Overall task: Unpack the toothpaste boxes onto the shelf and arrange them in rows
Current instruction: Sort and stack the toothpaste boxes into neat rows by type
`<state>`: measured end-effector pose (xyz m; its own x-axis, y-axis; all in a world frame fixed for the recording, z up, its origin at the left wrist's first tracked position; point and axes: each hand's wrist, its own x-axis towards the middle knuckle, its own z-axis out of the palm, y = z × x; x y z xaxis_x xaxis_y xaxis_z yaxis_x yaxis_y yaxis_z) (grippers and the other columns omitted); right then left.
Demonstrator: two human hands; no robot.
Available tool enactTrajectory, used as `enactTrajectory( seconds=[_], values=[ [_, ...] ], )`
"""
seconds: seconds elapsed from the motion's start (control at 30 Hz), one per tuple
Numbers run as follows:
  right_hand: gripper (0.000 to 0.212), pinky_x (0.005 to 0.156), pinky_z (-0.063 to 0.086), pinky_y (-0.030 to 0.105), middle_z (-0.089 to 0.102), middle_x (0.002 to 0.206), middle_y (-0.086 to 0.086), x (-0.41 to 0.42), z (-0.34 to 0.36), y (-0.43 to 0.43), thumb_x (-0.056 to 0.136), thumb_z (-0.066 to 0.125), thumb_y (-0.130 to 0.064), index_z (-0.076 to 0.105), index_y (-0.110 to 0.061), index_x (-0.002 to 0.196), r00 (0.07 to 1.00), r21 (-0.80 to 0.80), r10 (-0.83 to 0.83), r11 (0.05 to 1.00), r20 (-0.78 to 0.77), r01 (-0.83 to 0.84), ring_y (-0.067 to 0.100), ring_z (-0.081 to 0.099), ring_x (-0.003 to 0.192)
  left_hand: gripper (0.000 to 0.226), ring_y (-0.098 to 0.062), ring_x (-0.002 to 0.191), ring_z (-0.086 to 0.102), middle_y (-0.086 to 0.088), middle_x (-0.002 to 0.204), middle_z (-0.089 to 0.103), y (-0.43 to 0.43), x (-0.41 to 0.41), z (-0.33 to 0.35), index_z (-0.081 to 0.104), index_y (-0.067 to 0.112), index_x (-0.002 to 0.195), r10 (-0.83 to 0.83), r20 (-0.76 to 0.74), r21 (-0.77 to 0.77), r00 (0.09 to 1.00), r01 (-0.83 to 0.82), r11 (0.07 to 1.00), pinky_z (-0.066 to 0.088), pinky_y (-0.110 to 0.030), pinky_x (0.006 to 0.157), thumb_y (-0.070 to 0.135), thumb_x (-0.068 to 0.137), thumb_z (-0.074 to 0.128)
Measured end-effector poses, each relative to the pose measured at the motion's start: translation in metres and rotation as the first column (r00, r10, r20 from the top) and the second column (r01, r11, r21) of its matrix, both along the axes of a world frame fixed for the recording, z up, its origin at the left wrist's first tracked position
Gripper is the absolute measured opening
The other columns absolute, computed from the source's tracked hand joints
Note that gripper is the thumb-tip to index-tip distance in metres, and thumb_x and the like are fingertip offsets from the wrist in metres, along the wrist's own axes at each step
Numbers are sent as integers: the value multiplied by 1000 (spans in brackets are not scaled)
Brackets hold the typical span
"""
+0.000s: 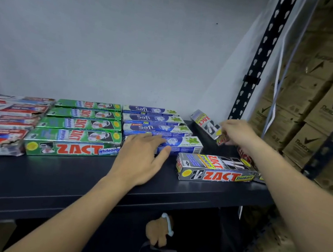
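With right hand (240, 133) fingers pinching the tilted grey Zact box (207, 124) near the shelf's (74, 177) back right corner and left hand (144, 154) flat, fingers loose, on the front Safi box (186, 144), level and lay it parallel behind the lying Zact box (216, 170).

Brown cartons (327, 114) stacked right of a black slotted upright (260, 59).

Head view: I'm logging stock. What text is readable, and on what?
"ZACT Whitening": front green toothpaste box.
"Safi", "DOUBLE MINT": blue toothpaste boxes.
"ZACT Smokers": grey toothpaste box lying flat.
"ZACT": tilted grey box gripped by the right hand.
"Rexona": cardboard cartons.
Red-and-white boxes: too blurred to read.
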<state>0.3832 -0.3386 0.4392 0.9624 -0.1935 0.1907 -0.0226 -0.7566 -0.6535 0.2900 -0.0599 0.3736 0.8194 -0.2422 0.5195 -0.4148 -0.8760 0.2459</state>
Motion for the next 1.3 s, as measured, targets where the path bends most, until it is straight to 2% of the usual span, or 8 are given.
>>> enactTrajectory(
  seconds=[0.07,0.17,0.33,0.47,0.83,1.0,1.13,1.3],
  values=[
    [32,94,51,41,68,114,13,1,-4,1,95,46,-13,69,-7,115,999,-216,-28,976,27,33,34,61,107,61,-16,126,53,7,129,65,0,0,0,62,27,128,2,-1,0,1000,-2,1000,34,-41,108,60,95,23],
    [31,91,52,40,68,117,17,5,-12,2,93,48,-11,70,-15,115,998,-358,-27,933,54,44,37,60,107,59,-16,124,54,7,126,66,0,-1,0,63,26,128,1,-2,-6,1000,-1,1000,35,-42,107,59,96,25],
    [48,73,49,33,69,106,12,14,-14,6,86,61,-56,69,-17,113,999,-446,52,894,-10,-51,28,59,92,60,-16,121,55,7,124,67,0,0,1,63,26,127,5,-8,-6,1000,-5,1000,37,-41,106,59,95,24],
    [48,80,53,34,67,117,12,19,-9,7,83,70,-43,66,-15,122,998,-503,52,863,-26,-58,28,60,102,58,-15,122,55,8,124,67,-1,-2,3,63,27,127,7,-12,-11,1000,-7,1000,36,-40,106,59,95,26],
    [57,100,46,41,51,141,12,40,11,-7,90,59,-10,48,-28,143,989,-592,86,794,-117,-139,33,49,125,65,-11,126,51,12,131,63,-2,-2,3,62,28,129,17,-3,-4,1000,-17,1000,33,-38,108,63,93,21],
    [52,100,47,46,55,137,13,55,-6,6,91,54,-19,48,-31,142,993,-600,83,792,-83,-116,34,52,121,66,-10,130,48,12,137,59,-2,-2,3,61,29,131,23,-16,-3,1000,-23,1000,31,-38,110,63,92,20],
    [59,106,40,50,43,149,13,75,-11,17,98,46,-30,25,-37,153,983,-631,107,755,-151,-179,36,42,133,62,-13,130,49,11,137,59,-3,0,3,61,29,130,25,-25,0,999,-25,1000,34,-41,110,61,93,24],
    [70,104,41,43,44,147,11,84,-3,26,93,46,-5,26,-36,153,975,-685,124,696,-184,-217,33,44,129,43,-18,126,55,8,134,62,0,3,-2,65,27,126,48,4,16,999,-48,999,39,-43,106,45,94,43]
  ],
)
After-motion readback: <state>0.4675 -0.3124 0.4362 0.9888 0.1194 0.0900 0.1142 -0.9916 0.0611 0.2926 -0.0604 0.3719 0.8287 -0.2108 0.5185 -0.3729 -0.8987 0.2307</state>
